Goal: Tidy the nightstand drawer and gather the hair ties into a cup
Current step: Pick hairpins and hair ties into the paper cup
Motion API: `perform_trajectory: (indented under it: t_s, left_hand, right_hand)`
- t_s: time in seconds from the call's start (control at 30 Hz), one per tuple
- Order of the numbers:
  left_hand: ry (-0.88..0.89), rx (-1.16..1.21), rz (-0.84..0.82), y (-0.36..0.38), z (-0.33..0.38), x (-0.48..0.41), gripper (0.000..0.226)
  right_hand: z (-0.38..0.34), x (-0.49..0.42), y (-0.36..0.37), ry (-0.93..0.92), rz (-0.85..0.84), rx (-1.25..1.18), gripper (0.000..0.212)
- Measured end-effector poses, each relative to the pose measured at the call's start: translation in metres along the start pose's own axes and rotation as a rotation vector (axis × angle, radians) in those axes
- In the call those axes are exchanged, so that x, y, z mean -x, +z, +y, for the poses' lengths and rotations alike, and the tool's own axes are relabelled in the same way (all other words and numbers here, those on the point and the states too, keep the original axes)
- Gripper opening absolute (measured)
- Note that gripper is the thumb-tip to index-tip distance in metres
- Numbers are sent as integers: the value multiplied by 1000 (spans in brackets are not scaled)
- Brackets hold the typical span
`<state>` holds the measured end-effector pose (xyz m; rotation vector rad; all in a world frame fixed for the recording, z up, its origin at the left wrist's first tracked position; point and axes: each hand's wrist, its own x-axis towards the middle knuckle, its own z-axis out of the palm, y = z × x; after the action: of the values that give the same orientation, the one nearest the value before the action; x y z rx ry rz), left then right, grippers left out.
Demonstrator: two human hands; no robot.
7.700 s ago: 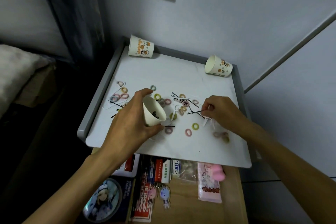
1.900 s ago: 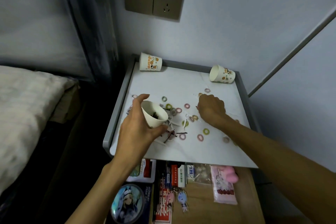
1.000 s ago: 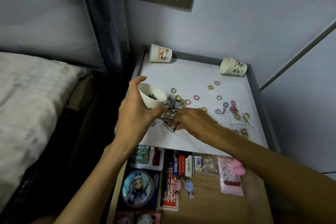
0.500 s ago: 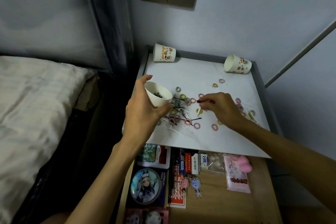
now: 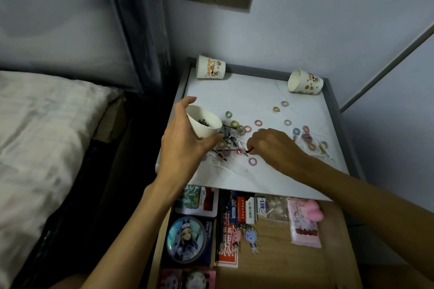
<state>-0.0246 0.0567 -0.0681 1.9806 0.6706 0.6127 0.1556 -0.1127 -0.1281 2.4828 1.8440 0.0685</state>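
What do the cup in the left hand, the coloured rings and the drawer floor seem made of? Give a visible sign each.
The cup in the left hand looks like paper: matte white, thin rolled rim. The rings are probably soft elastic or fabric: matte pastel loops, too small to be sure. The drawer floor looks like wood or wood-look board: pale tan, faint grain.

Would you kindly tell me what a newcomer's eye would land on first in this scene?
First, the left hand gripping a tilted white paper cup over the white nightstand top, while the right hand pinches a thin black pin among scattered colourful hair ties. Next, two printed cups lie on their sides at the back corners. Below, the open drawer shows packed clutter.
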Motion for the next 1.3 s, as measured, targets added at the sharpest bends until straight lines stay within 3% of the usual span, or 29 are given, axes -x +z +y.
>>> perform_trajectory:
  t_s: [0.17,0.37,0.43,0.57,0.73,0.9,1.03,1.13,1.23,1.3]
  left_hand:
    - [0,1,-2,-1,0,2,87]
    - [-7,6,-12,1,1,1,86]
    - [-4,7,-13,1,2,2,86]
    - [-2,1,-17,1,1,2,85]
    - [-5,1,-32,2,0,2,85]
    - [-2,-10,-39,4,-1,1,87]
    - [-3,-6,-47,7,-2,2,87]
    - [5,-25,-55,11,-3,4,86]
    - [16,-46,-73,16,-4,5,87]
    - [29,-64,-94,20,-3,6,88]
  right_hand:
    - [4,7,0,-145,86,265,25]
    - [9,13,-7,-64,14,208,32]
    - [12,13,-3,57,-24,61,35]
    - [12,11,-7,432,-11,-538,1]
    - [11,8,-24,768,51,-1101,12]
    - [25,12,-30,975,21,-1304,22]
    - [34,16,-36,1002,-18,-1252,20]
    - [41,17,-47,937,-75,-1032,16]
    - [41,13,-68,774,-52,-749,11]
    - [31,3,-88,585,9,-737,10]
